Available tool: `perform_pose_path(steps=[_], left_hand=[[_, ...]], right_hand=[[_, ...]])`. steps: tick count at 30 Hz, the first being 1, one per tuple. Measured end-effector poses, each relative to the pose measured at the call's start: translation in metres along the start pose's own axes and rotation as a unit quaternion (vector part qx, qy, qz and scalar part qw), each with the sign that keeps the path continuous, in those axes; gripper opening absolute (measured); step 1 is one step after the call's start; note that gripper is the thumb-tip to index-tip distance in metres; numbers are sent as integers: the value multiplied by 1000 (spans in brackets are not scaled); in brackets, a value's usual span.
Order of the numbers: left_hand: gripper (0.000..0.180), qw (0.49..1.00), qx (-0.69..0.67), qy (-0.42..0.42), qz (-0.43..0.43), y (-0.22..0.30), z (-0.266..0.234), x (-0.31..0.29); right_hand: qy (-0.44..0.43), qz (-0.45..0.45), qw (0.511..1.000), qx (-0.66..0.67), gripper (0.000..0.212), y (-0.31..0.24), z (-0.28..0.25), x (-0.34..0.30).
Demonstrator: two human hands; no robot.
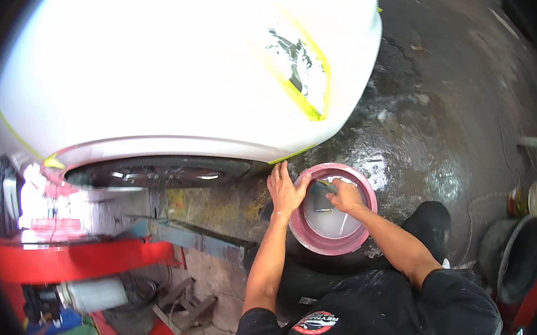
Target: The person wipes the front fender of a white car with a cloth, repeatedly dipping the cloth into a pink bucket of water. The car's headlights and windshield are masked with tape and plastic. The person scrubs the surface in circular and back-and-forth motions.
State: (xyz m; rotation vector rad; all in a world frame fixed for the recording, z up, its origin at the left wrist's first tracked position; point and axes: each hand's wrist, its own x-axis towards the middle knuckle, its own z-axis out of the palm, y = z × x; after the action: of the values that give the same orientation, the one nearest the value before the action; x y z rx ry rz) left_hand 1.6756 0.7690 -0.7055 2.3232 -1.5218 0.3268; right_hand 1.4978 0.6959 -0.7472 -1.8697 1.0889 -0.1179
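Observation:
Between my knees stands a round pink tub (303,235) with cloudy whitish water (341,224) in it. My right hand (345,196) reaches over the tub, its fingers closed on a flat dark grey piece that looks like sandpaper (323,202). Its lower part is at or in the water; I cannot tell how deep. My left hand (287,188) has its fingers stretched up toward the lower edge of a white car (168,68), thumb spread over the tub's left rim. Whether the fingertips touch the car is unclear.
Yellow tape (309,107) frames the headlight (298,59). A wheel (163,172) sits left of my hands. Red equipment (82,258) and a grey metal arm (192,235) lie at the left. On the right are wet floor (417,157) and a dark bucket (514,259).

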Motion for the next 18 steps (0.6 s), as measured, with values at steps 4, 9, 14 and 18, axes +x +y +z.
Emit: perform_pose_path(steps=[4,9,14,18], left_hand=[[49,926,-110,-355,-70,-21,45,0],[48,947,-168,-273,5,-10,39,-1],[42,946,-213,-244,30,-24,58,-9],[44,948,-229,-219,15,-30,64,-20]], right_hand=[[-88,48,981,-165,31,39,57,-2],[-33,162,978,-127,35,64,71,-26],[130,272,950,77,39,53,75,-29],[171,290,843,420,41,-1,56,-49]])
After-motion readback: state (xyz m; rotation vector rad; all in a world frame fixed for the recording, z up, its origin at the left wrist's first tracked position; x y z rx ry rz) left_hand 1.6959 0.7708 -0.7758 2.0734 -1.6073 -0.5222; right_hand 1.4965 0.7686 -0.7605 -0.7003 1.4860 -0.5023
